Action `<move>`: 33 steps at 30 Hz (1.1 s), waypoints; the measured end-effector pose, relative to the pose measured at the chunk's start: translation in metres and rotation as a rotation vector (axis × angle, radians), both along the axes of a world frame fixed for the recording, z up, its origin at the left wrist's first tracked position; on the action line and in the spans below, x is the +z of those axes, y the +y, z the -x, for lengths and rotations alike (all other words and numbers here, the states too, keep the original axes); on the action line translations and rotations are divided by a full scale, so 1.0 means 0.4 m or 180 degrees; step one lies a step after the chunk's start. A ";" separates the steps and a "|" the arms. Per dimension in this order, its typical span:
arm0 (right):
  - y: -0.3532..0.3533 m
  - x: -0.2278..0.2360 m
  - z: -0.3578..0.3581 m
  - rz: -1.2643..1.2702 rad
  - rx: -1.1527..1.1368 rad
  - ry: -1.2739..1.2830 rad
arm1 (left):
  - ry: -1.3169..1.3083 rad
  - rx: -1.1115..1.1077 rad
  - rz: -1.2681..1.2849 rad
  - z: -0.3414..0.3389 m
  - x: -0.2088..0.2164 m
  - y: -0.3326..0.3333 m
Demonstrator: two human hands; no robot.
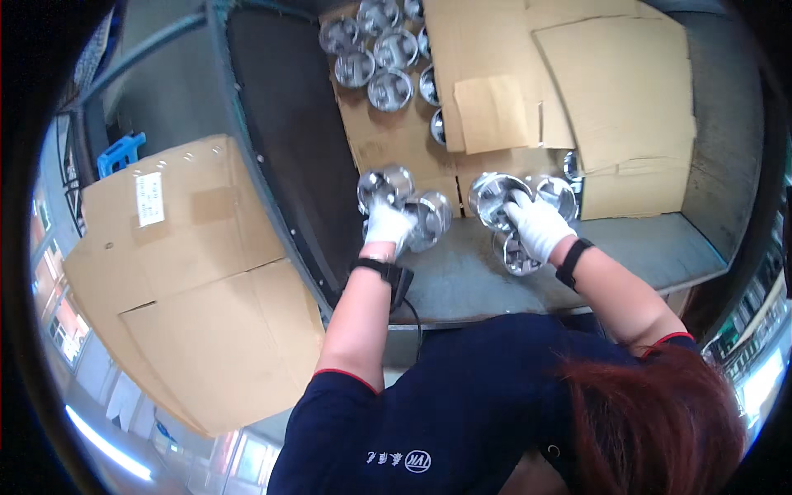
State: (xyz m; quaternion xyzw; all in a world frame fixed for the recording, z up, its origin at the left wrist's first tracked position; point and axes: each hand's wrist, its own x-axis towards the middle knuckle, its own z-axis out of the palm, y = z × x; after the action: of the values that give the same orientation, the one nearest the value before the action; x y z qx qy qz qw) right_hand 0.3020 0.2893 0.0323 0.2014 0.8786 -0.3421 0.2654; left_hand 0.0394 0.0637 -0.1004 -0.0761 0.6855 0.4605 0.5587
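My left hand [388,223], in a white glove, is closed over a cluster of shiny metal engine pistons [431,219] near the front of the bin. Its fingers are partly hidden among them. To its right, my gloved right hand [536,227] grips another cluster of pistons [493,196], with one piston [521,257] below the palm and another [556,195] beyond the knuckles. Both clusters are at the front edge of a cardboard sheet [404,148]. Farther back on that sheet stand several more pistons [389,89], hollow sides up.
Cardboard sheets [619,91] cover the right part of the metal bin, with piston edges showing beneath. A dark side panel [285,124] borders the left. Outside it leans a large cardboard piece [206,305], near a blue plastic object [121,154]. The bin's metal front ledge [478,293] lies closest to me.
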 end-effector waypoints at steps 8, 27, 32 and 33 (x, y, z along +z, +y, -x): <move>0.168 0.588 -0.279 -0.0370 -0.1656 0.0643 | 0.1075 -0.2103 -0.0513 -0.021 0.356 0.023; 0.614 1.000 -1.735 -0.1788 -0.4563 0.0006 | 0.2480 -0.3100 0.0703 -0.822 1.024 0.523; 0.742 0.953 -1.845 -0.1780 -0.4026 -0.0518 | 0.2264 -0.3566 -0.0763 -1.184 1.219 0.745; 0.736 0.933 -1.889 -0.1995 -0.4031 -0.0557 | 0.1812 -0.3549 -0.1338 -1.228 1.208 0.805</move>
State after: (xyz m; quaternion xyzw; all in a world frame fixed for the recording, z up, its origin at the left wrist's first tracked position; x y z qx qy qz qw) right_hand 1.0578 0.5838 0.4055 0.7668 0.6252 -0.1444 0.0148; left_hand 0.5307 0.3859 0.3828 0.5257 0.6387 0.2284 0.5134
